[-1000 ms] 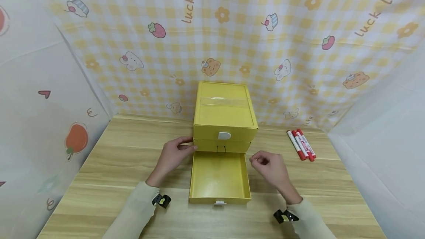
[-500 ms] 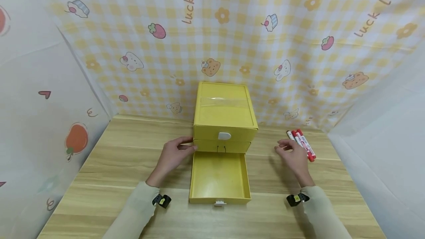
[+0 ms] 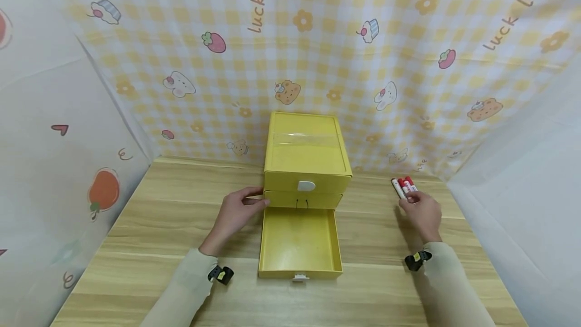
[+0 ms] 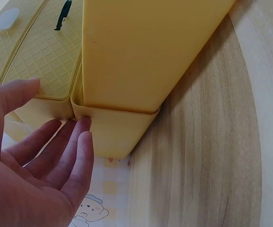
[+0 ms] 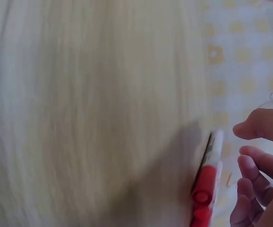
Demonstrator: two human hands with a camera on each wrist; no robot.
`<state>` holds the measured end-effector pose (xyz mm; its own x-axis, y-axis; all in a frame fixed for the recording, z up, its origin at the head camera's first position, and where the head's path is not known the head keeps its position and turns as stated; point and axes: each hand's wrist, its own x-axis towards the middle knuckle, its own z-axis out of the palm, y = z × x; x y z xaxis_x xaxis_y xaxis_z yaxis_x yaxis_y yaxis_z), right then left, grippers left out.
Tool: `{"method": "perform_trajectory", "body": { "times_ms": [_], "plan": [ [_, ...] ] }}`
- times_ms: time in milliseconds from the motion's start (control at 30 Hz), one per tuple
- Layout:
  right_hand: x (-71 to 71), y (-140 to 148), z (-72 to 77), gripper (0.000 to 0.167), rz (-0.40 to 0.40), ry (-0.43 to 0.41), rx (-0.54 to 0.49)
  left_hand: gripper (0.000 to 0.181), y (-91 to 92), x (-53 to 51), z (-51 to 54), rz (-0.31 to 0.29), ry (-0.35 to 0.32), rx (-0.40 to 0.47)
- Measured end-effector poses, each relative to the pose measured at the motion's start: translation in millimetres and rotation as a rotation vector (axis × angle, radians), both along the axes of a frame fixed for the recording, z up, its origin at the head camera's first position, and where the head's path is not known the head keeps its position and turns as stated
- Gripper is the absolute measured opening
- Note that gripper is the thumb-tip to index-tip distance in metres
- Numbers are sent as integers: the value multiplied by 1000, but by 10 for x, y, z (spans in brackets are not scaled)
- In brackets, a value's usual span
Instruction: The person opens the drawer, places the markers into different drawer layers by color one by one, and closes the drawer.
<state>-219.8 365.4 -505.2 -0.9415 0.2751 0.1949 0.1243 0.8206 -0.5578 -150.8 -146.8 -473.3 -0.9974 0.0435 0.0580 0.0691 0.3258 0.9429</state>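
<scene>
A yellow drawer cabinet (image 3: 306, 153) stands at the middle of the table, its bottom drawer (image 3: 313, 273) pulled out and bare inside. My left hand (image 3: 236, 212) rests at the cabinet's left front corner. In the left wrist view its thumb (image 4: 25, 90) touches the middle drawer's front, and the fairly straight fingers (image 4: 82, 156) touch the side. Over on the right, my right hand (image 3: 423, 211) is above three markers (image 3: 398, 187) with red parts, partly covering them. The right wrist view shows its relaxed fingers (image 5: 257, 125) apart from the markers (image 5: 205, 184).
Wood-grain table (image 3: 172, 206) surrounds the cabinet. A yellow checked cloth (image 3: 254, 79) hangs right behind it, and pale sheets (image 3: 522, 165) close off both sides. White tabs (image 3: 306, 185) stick out from the top and bottom drawers; a dark cord loop (image 3: 302, 203) is on the middle one.
My right hand has moved right, from beside the pulled-out drawer to over the markers, and now hides their near ends. The left hand, cabinet and drawer have stayed put.
</scene>
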Motion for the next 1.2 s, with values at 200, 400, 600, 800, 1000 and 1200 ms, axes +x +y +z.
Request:
{"method": "perform_trajectory", "body": {
  "times_ms": [200, 400, 600, 800, 1000, 1200],
  "plan": [
    [-10, 74, -23, 36, -27, -63, 46, 46, 0, 2, 4, 5, 2, -1],
    [-21, 116, -56, 36, -43, -114, 62, 45, 1, 9, 13, 6, -1, 3],
    [-34, 121, -79, 33, -53, -133, 71, 45, -3, 16, 13, 3, 5, 6],
    [-32, 114, -73, 34, -52, -147, 86, 45, -8, 9, 10, 2, 5, 10],
    [-28, 103, -76, 34, -40, -167, 101, 45, -9, 5, 11, 1, 3, 14],
    [-9, 39, -65, 31, -34, -161, 75, 46, -8, -1, 10, 6, -4, 19]
  ]
}}
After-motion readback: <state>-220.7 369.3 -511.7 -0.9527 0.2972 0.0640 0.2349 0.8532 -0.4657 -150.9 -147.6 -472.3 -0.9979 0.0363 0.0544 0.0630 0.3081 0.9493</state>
